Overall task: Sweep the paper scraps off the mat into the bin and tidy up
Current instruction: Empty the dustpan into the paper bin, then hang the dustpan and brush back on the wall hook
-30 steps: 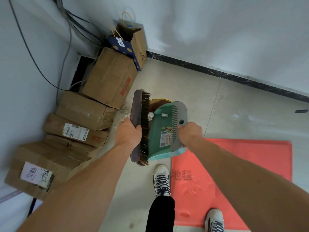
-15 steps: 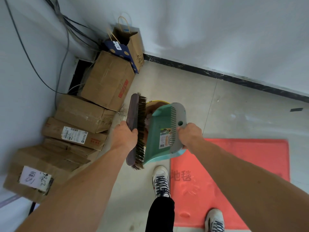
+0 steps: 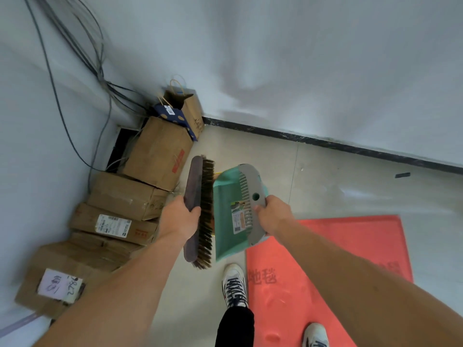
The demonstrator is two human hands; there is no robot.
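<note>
My left hand (image 3: 178, 216) grips a dark wooden brush (image 3: 200, 211), held upright with its brown bristles facing right. My right hand (image 3: 273, 214) holds a green dustpan (image 3: 226, 221) by its grey comb edge, tilted steeply so its mouth faces the brush. Brush and dustpan are close side by side above the floor. Only a thin yellow rim (image 3: 217, 173) shows in the gap between their tops; whatever it belongs to is hidden. The red mat (image 3: 325, 261) lies at lower right and no scraps are visible on it.
Stacked cardboard boxes (image 3: 120, 196) and paper bags (image 3: 185, 108) fill the left corner, with cables (image 3: 75, 58) hanging on the wall. My left shoe (image 3: 234, 285) stands on the tile floor beside the mat; my right shoe (image 3: 316, 334) is on the mat.
The brush and dustpan have drawn closer together, and the dustpan now covers the brown bin interior seen earlier. The view has tilted up a little.
</note>
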